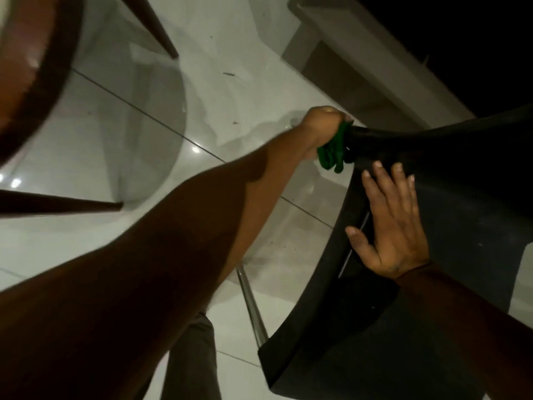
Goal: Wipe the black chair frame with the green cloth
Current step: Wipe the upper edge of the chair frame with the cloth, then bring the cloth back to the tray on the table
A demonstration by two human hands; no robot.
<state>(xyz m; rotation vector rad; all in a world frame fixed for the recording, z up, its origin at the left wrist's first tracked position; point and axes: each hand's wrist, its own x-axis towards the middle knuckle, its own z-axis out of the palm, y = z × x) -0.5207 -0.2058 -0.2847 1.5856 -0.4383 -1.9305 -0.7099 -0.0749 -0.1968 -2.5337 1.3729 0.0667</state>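
Note:
The black chair (450,174) fills the right side of the head view, its dark plastic shell curving from the upper right down to the lower middle. My left hand (324,125) reaches out across the middle and grips the green cloth (333,153), which is pressed against the far left tip of the chair's edge. My right hand (392,223) lies flat on the chair's surface with fingers spread, holding nothing. A chrome chair leg (251,304) runs down to the floor under the shell.
A brown wooden table (34,67) with tapered legs stands at the upper left over the glossy white tiled floor (219,96). A pale low ledge or furniture base (360,62) runs along the upper right. My trouser leg (193,359) shows at the bottom.

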